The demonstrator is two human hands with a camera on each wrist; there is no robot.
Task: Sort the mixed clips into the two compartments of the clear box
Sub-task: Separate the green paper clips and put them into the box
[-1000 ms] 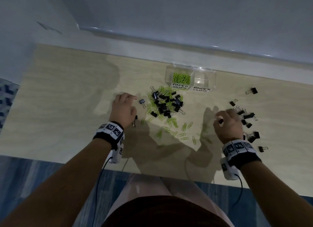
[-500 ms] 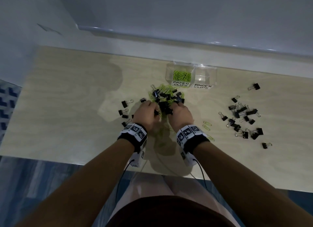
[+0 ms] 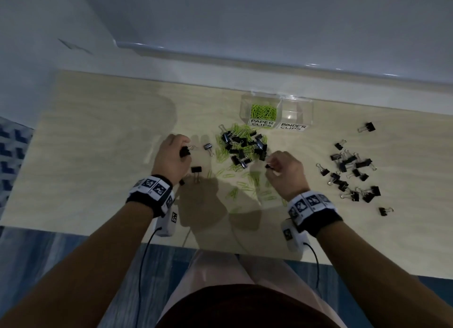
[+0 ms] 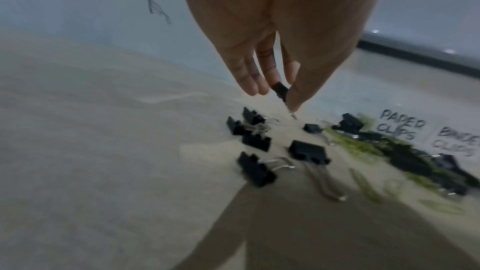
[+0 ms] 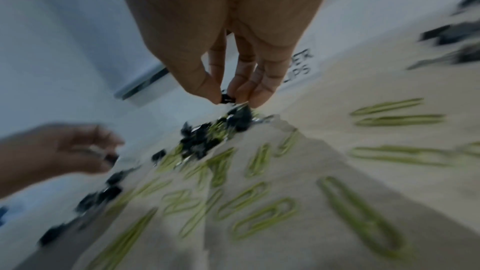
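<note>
A mixed pile of black binder clips and green paper clips lies in front of the clear box. Its left compartment, labelled PAPER CLIPS, holds green paper clips; nothing shows in its right one, labelled BINDER CLIPS. My left hand hovers left of the pile and pinches a black binder clip between thumb and fingers. My right hand is at the pile's right edge, pinching a small black binder clip. Loose green paper clips lie between my hands.
A spread of black binder clips lies to the right, and a few more sit below my left hand. The wooden table ends at a wall behind the box. The front edge runs near my wrists.
Half a second ago both hands were together in the pile. They have since drawn apart, left hand leftward and right hand rightward, each with a black binder clip.
</note>
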